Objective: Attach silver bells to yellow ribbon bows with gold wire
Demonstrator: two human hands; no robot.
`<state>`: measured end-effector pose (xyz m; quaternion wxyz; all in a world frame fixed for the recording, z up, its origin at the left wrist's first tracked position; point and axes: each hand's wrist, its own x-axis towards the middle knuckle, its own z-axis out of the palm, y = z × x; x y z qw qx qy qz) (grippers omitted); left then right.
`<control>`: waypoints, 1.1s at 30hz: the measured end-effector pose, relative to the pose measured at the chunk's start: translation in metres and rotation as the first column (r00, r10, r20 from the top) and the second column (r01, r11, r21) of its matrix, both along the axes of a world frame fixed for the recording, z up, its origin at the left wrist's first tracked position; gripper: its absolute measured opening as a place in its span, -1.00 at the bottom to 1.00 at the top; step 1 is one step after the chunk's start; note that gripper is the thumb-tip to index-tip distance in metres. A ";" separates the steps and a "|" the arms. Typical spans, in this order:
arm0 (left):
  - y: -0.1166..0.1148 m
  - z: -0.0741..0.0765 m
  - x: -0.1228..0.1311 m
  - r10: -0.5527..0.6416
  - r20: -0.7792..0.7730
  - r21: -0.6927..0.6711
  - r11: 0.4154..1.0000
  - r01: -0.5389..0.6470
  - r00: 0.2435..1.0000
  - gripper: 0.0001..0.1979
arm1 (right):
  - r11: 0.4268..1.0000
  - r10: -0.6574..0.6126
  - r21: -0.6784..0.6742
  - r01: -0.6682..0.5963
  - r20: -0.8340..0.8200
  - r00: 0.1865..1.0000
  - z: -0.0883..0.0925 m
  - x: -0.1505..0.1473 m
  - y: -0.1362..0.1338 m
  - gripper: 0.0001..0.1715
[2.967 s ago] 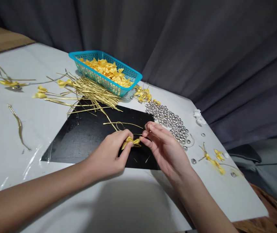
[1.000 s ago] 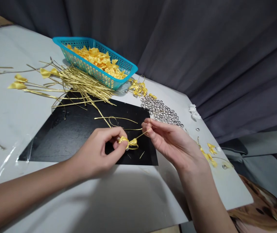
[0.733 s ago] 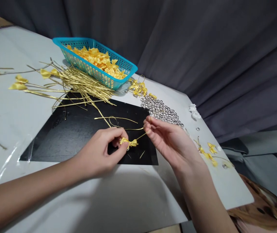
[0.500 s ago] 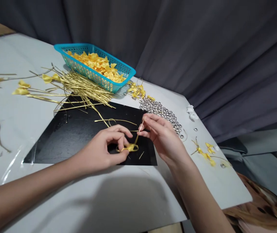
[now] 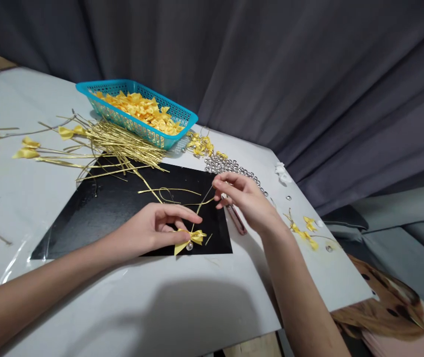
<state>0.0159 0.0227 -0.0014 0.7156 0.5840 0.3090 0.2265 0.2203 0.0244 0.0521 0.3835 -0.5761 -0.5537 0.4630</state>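
Note:
A yellow ribbon bow (image 5: 199, 237) with a small silver bell-like bead (image 5: 189, 246) lies at the front right of the black mat (image 5: 85, 223). My left hand (image 5: 160, 228) holds the bow at its knot between thumb and fingers, the index finger stretched out above it. From the knot a thin gold cord (image 5: 201, 202) runs up, taut, to my right hand (image 5: 247, 198). There the thumb and index finger are pinched on the cord's end. Under my right hand lies a slim pinkish tool (image 5: 237, 220), partly hidden, its kind unclear.
Behind the mat, a blue basket (image 5: 123, 110) holds many yellow bows. Gold cords (image 5: 123, 144) lie heaped before it. Silver beads (image 5: 230, 166) are piled at the mat's back right. Loose bows (image 5: 303, 230) lie farther right, near the white table's (image 5: 331, 282) edge.
The bow has turned and spread out in my left hand, and its silver bead now shows. My right hand has drawn the cord up taut. The view has shifted slightly.

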 end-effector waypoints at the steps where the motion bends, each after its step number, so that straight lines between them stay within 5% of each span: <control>1: 0.000 0.001 0.000 0.011 0.023 -0.027 1.000 -0.011 1.000 -0.69 | 1.000 -0.013 0.008 0.012 0.111 0.994 0.004 0.007 -0.001 -0.77; 3: 0.001 0.003 0.000 0.027 0.072 -0.081 0.997 -0.021 0.997 -0.66 | 0.990 -0.136 0.094 0.105 0.447 0.884 0.008 0.020 -0.006 -0.81; 6: 0.001 0.005 0.000 0.049 0.122 -0.122 0.992 -0.034 0.991 -0.63 | 0.977 -0.184 0.089 0.192 0.803 0.567 0.003 0.028 -0.021 -0.76; 9: 0.001 0.006 0.000 0.059 0.140 -0.138 0.990 -0.040 0.988 -0.57 | 0.972 -0.018 -0.069 0.227 0.934 0.357 -0.010 0.022 -0.038 -0.67; 12: 0.000 0.006 0.000 0.050 0.125 -0.142 0.989 -0.032 0.991 -0.53 | 0.973 0.041 -0.107 0.204 0.953 0.301 -0.020 0.015 -0.048 -0.72; 15: -0.002 0.005 -0.001 0.026 0.091 -0.129 0.992 -0.014 0.996 -0.51 | 0.969 0.028 -0.116 0.220 0.929 0.368 -0.024 0.019 -0.051 -0.75; 21: -0.002 0.002 -0.002 -0.014 0.087 -0.079 0.997 0.021 0.996 -0.51 | 0.978 0.082 -0.204 0.043 0.568 0.819 -0.025 0.041 -0.054 -0.79; 27: -0.003 0.000 -0.003 -0.040 0.006 0.016 0.999 0.040 0.999 -0.52 | 0.930 -0.068 -0.263 0.257 0.564 0.823 0.014 0.036 -0.065 -0.62; 31: -0.003 0.000 -0.001 -0.042 -0.015 0.054 0.998 0.043 0.999 -0.51 | 0.947 0.116 -0.321 0.037 0.445 0.888 0.038 0.024 -0.074 -0.51; 33: -0.004 0.001 0.000 -0.043 -0.011 0.075 0.996 0.043 0.999 -0.51 | 0.870 0.279 -0.484 -0.098 0.318 0.906 0.044 0.019 -0.075 -0.52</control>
